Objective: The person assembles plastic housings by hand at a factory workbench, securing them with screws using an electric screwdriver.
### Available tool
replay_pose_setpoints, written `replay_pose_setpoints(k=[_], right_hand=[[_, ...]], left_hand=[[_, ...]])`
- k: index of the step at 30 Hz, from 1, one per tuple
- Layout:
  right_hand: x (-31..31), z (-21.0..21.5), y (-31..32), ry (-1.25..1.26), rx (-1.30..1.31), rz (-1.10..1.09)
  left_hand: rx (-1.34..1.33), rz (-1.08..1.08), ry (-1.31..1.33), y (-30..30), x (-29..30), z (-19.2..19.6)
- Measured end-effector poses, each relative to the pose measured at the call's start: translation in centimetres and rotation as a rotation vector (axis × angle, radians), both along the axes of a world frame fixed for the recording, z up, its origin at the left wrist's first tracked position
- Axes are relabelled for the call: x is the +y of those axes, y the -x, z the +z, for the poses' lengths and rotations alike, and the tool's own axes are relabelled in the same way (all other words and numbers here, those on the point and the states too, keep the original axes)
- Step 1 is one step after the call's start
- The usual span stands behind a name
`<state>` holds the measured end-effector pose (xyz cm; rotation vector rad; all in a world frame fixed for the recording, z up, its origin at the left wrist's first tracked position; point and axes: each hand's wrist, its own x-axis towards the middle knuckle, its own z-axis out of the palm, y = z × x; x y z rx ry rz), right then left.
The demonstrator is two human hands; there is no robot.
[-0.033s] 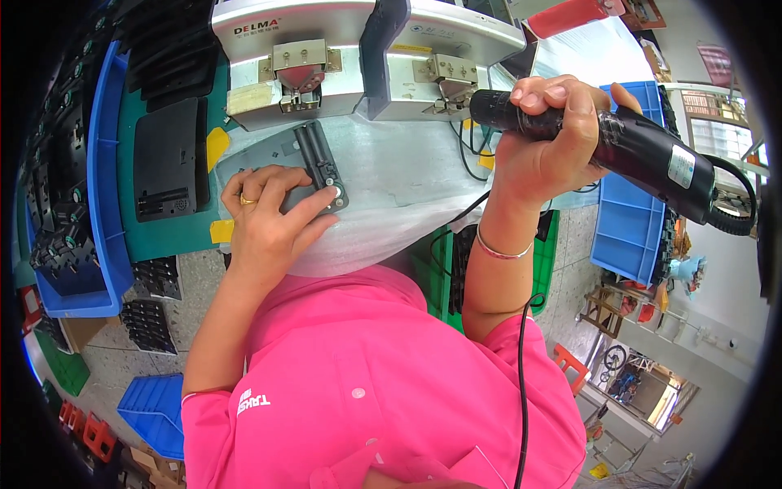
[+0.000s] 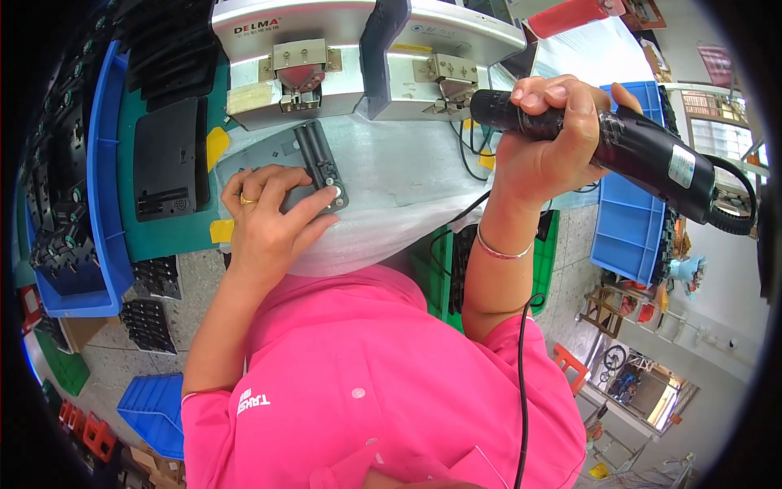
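My right hand [image 2: 554, 134] is wrapped round a black electric screwdriver [image 2: 656, 159], raised above the right of the work surface. Its thick front end points left, and no bit can be made out there. My left hand [image 2: 273, 208] lies with fingers spread on a dark grey plastic panel [image 2: 281, 147], pressing against it. The index fingertip touches a small round silvery piece [image 2: 336, 192] at the panel's near right corner. Along the panel's right side runs a ribbed black section [image 2: 316, 155]. The hand covers the panel's near left part.
Two silver screw-feeder machines [image 2: 297, 24] stand behind the panel. Another black panel [image 2: 171, 159] lies on a green mat to the left, beside a blue bin [image 2: 102, 179] near dark parts. Blue trays [image 2: 627, 220] stand at right. A black cable [image 2: 523, 391] crosses my pink shirt.
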<state>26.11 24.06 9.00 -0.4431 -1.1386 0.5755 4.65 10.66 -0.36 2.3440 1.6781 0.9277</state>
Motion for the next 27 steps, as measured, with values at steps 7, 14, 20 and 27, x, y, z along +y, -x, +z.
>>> replay_pose_setpoints(k=[7,14,20,27], right_hand=[[-1.2,0.7,-0.3,0.038,0.044,0.107],[-0.4,-0.1,0.0,-0.011,0.021,0.005],[-0.1,-0.5,-0.2,-0.032,0.015,0.013],[0.2,-0.4,0.2,-0.028,0.049,0.031]], left_hand=[[-0.021,0.006,0.029,0.0,-0.1,0.5],[-0.032,-0.014,0.051,0.0,0.4,1.2],[-0.043,-0.015,0.049,0.1,0.4,0.9],[-0.062,-0.013,0.042,0.1,0.4,0.6]])
